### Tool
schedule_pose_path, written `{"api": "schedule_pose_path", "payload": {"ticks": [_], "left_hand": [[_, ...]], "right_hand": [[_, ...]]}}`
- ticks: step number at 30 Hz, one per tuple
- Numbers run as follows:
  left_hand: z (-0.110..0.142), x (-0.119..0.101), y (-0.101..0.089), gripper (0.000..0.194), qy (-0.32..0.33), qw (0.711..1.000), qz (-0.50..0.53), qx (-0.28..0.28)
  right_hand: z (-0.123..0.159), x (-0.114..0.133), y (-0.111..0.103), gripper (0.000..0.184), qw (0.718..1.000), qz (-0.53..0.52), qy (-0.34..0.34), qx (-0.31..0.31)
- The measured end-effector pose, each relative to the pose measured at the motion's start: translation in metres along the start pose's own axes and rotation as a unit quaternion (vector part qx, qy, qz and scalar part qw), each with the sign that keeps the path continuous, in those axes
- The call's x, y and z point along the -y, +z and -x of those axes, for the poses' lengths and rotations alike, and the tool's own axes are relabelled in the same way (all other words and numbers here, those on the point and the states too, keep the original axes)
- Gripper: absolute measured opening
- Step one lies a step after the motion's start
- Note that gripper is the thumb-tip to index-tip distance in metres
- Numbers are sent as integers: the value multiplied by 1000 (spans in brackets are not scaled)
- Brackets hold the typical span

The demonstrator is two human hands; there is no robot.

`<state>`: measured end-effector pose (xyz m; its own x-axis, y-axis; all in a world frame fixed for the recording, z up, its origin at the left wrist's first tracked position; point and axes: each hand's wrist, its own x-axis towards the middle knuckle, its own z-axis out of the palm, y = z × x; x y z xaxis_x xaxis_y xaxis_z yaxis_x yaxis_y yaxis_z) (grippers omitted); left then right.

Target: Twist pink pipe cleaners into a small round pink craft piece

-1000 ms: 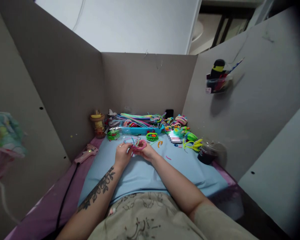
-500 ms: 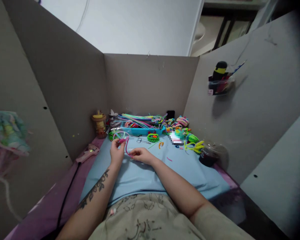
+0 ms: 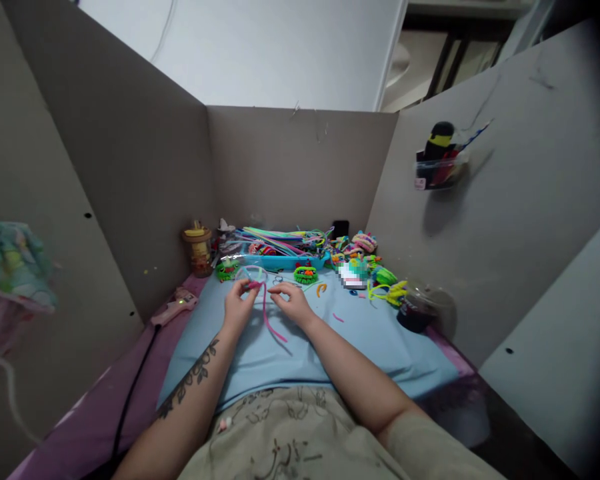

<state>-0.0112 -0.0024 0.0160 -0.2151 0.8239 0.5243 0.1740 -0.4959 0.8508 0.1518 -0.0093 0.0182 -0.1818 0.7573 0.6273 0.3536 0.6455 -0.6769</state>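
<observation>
My left hand (image 3: 237,308) is closed in a pinch on a pink pipe cleaner (image 3: 267,317), where it wraps round a pale, multicoloured hoop (image 3: 253,269). The pipe cleaner's loose tail hangs down in a curve over the blue cloth. Just right of that strand is my right hand (image 3: 293,303), its thumb and forefinger a little apart, with nothing visible between them. Behind the hands, small scissors (image 3: 280,280) lie partly hidden beside a green fuzzy piece (image 3: 306,274) with an orange middle.
At the back stands a blue tray (image 3: 300,262) of pipe cleaners. Finished fuzzy pieces (image 3: 364,241) pile up at its right. A dark-based clear tub (image 3: 417,313) is at the right, a pink glue gun (image 3: 177,307) at the left. Grey partitions (image 3: 300,173) enclose the blue cloth (image 3: 360,360).
My right hand has let go of the pink pipe cleaner's tail and moved up, closer to my left hand. The tail now hangs free. My left hand has shifted slightly right.
</observation>
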Motion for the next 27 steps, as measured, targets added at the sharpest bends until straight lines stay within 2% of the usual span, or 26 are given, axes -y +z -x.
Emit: {"api": "schedule_pose_path", "payload": {"ticks": [2, 5, 11, 15, 20, 27], "left_hand": [[3, 0, 3, 31, -14, 999, 26, 36], [3, 0, 4, 37, -64, 994, 80, 50], [0, -4, 2, 43, -146, 972, 166, 77], [0, -6, 1, 45, -189, 955, 203, 100], [-1, -10, -1, 43, -237, 938, 227, 114], [-1, -5, -1, 42, -222, 942, 225, 114]], "right_hand": [[1, 0, 4, 16, 999, 6, 5, -40], [2, -1, 10, 18, 997, 0, 21, -76], [3, 0, 16, 29, 997, -34, 53, -53], [5, -4, 16, 26, 998, 4, -2, -65], [7, -8, 14, 36, 991, 107, -81, -24], [7, -5, 14, 39, 983, 167, -80, -9]]}}
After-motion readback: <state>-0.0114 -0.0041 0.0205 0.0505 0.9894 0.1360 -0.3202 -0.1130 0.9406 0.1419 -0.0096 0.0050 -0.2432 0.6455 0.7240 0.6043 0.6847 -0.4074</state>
